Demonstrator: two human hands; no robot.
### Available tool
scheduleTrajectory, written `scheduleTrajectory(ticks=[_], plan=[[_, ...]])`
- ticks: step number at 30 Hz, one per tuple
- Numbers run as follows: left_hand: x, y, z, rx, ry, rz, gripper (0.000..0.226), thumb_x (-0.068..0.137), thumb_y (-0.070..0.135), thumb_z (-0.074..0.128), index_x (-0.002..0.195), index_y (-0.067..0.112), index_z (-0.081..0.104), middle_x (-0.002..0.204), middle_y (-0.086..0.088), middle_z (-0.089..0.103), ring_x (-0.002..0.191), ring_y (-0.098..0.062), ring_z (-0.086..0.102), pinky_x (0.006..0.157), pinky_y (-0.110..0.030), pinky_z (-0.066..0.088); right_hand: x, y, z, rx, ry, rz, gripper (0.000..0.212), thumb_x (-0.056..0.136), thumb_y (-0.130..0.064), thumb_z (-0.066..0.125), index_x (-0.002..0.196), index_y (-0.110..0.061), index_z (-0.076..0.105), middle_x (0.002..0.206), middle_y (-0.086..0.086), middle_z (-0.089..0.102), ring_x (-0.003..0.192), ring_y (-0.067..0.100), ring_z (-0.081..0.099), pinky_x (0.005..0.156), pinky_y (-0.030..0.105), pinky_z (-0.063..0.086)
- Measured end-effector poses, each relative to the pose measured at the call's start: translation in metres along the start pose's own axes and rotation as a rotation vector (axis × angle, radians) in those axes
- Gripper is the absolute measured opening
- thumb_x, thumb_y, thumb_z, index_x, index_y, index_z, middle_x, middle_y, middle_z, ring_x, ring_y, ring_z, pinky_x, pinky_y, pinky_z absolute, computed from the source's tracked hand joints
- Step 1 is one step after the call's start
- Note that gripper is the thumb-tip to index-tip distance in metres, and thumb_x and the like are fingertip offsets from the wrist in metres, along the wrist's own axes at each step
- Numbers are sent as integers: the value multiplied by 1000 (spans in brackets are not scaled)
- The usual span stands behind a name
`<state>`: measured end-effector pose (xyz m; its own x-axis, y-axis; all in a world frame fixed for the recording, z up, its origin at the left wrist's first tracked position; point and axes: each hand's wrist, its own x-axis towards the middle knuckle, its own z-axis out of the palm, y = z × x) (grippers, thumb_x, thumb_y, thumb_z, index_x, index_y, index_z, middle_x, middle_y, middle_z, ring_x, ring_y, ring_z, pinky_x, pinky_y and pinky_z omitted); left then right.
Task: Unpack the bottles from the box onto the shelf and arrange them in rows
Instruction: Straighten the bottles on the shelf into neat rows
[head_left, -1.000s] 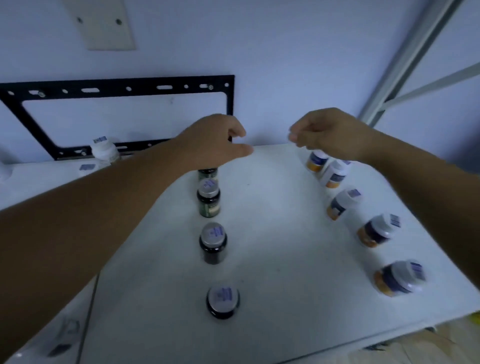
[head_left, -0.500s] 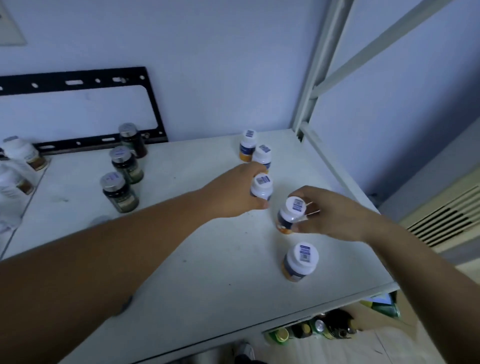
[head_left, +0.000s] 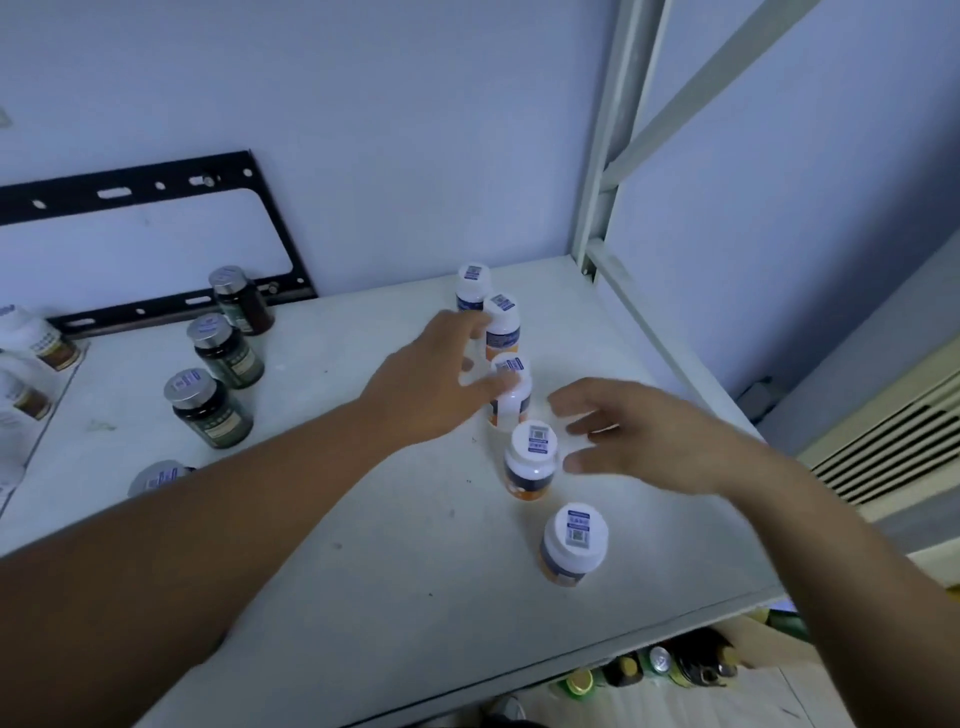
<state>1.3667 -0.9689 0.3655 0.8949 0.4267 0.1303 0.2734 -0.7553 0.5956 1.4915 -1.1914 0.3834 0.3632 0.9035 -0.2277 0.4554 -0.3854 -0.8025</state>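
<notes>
On the shelf (head_left: 322, 571), both hands flanked the white bottles (head_left: 531, 462): left hand (head_left: 434, 384) loosely touching the third one, right hand (head_left: 639, 441) spread, empty, beside them, probably straightening the row.

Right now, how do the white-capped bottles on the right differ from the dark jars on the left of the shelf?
The white-capped bottles have white lids and orange-and-blue labels; the dark jars have silvery lids and dark glass with greenish labels. The white-capped bottles are slimmer, the dark jars squatter. The left hand touches a white-capped bottle and the right hand is open beside that row; neither hand is near the dark jars. Both kinds stand upright in rows, with a sticker on each lid.
</notes>
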Motion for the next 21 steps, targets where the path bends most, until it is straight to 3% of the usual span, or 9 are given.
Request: scheduleTrajectory(ticks=[3, 6, 10, 13, 17, 21], plan=[[25, -13, -23, -30, 225, -4, 37, 87, 52, 59, 119, 36, 48, 110, 18, 51, 83, 5, 63, 75, -31, 54, 20, -4, -33, -21, 193, 13, 33, 80, -27, 79, 109, -30, 64, 107, -11, 69, 92, 3, 67, 83, 25, 55], [66, -24, -36, -13, 240, -86, 42, 90, 40, 64, 127, 26, 51, 119, 5, 53, 95, -7, 63, 82, -31, 52, 62, -14, -42, -39, 384, -16, 32, 83, -31, 75, 112, -27, 62, 107, -11, 67, 90, 4, 66, 73, 24, 54], [114, -35, -31, -7, 64, -162, 64, 90, 36, 69, 145, 27, 38, 145, -1, 44, 119, -18, 55, 89, -28, 42, 120, -16, -33, -7, 231, 2, 53, 81, -29, 77, 128, -27, 51, 117, -5, 58, 94, 9, 65, 75, 32, 57], [130, -44, -18, -29, -56, -120, 67, 88, 32, 72, 146, 29, 38, 148, 1, 46, 121, -19, 55, 91, -28, 43, 151, -7, -24, -74, 182, -42, 52, 78, -27, 78, 123, -25, 54, 113, -6, 62, 91, 10, 66, 78, 30, 56], [138, -55, -4, -26, 13, -101, 54, 87, 28, 73, 136, 23, 51, 133, 2, 60, 112, -16, 57, 85, -24, 38, 173, 2, -17, -149, 219, -78, 38, 75, -36, 78, 106, -34, 56, 92, -21, 59, 77, -4, 60, 64, 12, 40], [147, -66, -5, -17, 17, -114, 56, 89, 30, 72, 139, 21, 49, 135, -1, 59, 117, -20, 56, 87, -24, 36, 183, 4, -15, -155, 198, -66, 40, 75, -42, 77, 107, -37, 53, 95, -20, 58, 75, -6, 58, 63, 9, 36]])
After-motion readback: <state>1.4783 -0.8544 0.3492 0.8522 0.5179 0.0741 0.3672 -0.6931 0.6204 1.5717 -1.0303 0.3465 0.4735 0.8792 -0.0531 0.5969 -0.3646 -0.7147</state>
